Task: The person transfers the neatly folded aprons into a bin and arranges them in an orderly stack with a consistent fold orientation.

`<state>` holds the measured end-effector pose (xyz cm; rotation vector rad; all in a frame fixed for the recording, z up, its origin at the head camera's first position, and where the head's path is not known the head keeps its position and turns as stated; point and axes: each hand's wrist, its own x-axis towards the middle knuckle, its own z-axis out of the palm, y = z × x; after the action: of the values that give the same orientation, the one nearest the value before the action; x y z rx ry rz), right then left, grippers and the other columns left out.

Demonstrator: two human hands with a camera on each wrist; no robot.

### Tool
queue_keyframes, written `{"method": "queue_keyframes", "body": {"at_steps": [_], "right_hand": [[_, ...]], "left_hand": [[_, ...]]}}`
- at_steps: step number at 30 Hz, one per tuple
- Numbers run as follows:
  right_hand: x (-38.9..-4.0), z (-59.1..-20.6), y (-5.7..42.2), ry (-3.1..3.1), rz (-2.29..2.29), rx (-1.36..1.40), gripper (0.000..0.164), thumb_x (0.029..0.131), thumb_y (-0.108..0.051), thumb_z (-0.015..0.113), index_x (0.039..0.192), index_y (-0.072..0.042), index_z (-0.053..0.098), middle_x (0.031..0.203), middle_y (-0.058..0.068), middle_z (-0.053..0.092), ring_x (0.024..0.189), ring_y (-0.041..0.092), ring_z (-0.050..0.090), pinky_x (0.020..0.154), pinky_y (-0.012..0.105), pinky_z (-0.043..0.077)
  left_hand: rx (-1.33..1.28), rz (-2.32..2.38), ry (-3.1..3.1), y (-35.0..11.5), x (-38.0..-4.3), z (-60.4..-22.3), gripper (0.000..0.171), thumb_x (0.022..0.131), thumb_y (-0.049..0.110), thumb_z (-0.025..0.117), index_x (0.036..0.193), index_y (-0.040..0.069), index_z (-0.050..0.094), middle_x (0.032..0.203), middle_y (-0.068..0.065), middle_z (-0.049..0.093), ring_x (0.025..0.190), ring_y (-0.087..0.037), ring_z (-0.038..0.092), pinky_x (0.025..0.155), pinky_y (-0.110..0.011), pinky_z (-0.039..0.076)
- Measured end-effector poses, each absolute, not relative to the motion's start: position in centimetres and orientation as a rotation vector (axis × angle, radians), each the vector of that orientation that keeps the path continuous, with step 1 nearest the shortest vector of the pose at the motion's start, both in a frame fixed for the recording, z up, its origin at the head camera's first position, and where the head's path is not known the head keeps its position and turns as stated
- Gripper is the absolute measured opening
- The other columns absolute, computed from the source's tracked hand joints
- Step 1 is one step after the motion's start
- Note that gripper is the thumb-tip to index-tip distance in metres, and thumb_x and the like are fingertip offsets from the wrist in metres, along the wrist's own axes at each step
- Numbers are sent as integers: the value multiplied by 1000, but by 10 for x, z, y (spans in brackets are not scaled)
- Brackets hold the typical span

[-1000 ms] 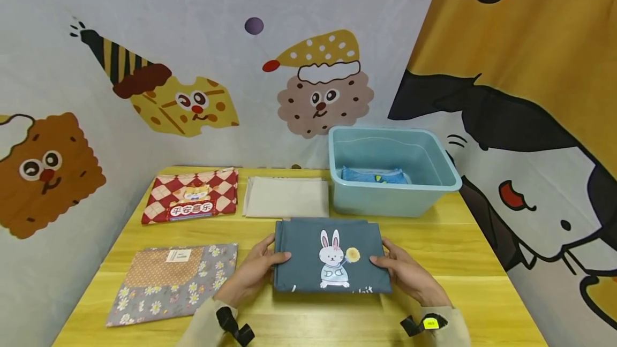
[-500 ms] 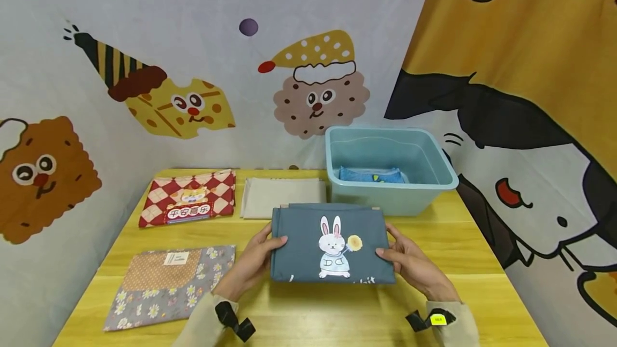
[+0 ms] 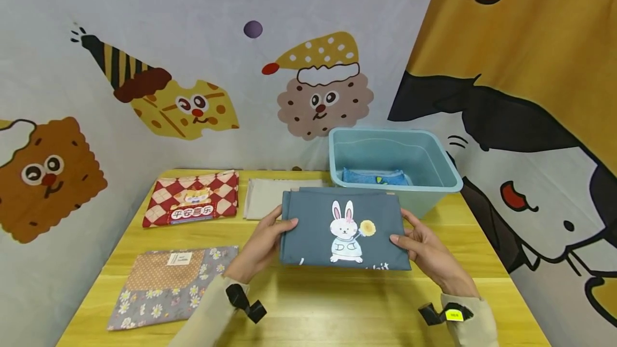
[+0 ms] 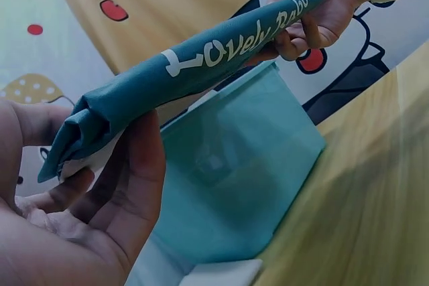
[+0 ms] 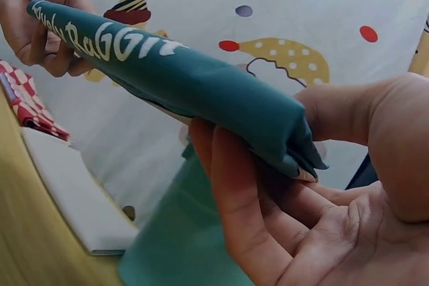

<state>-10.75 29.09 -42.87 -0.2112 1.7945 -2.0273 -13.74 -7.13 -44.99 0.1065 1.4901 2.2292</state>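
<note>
Left hand (image 3: 261, 243) and right hand (image 3: 431, 254) pinch opposite ends of a folded rabbit-print cloth (image 3: 344, 232). Behind it, a pale-blue tub (image 3: 388, 152) holds a blue bundle (image 3: 359, 177), seemingly fabric.

The slate-blue cloth (image 3: 310, 232) is printed with a white rabbit (image 3: 345, 240) and a yellow flower (image 3: 367, 228). The red cloth (image 3: 195, 197) is checked with cream, and the grey cloth (image 3: 180, 293) is strewn with white daisies (image 3: 156, 310). The tub (image 3: 385, 149) is coloured pale blue, the table (image 3: 337, 304) yellow.
</note>
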Motion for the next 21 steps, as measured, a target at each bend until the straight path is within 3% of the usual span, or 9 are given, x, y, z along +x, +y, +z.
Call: {"method": "queue_keyframes", "body": {"at_steps": [6, 12, 21], "right_hand": [[-116, -417, 298, 1852, -2057, -217, 75, 95, -6, 53, 151, -15, 5, 115, 10, 65, 80, 23, 70, 75, 36, 56], [-125, -405, 309, 1957, -2043, -159, 76, 93, -11, 58, 151, -14, 8, 121, 5, 62, 95, 27, 68, 78, 40, 55], [-144, -389, 325, 1984, -2034, -137, 82, 93, -13, 59, 152, -16, 2, 120, 0, 63, 96, 25, 68, 78, 39, 55]], "left_hand": [[99, 2213, 1551, -64, -149, -440, 64, 85, 29, 69, 141, 31, 38, 133, -14, 53, 105, -26, 63, 81, -37, 54], [118, 2214, 1572, -50, -163, -430, 64, 83, 32, 71, 140, 31, 40, 135, -11, 51, 108, -28, 62, 82, -40, 54], [102, 2215, 1596, -34, -181, -409, 63, 84, 26, 70, 140, 23, 42, 129, -17, 55, 97, -29, 66, 77, -44, 55]]}}
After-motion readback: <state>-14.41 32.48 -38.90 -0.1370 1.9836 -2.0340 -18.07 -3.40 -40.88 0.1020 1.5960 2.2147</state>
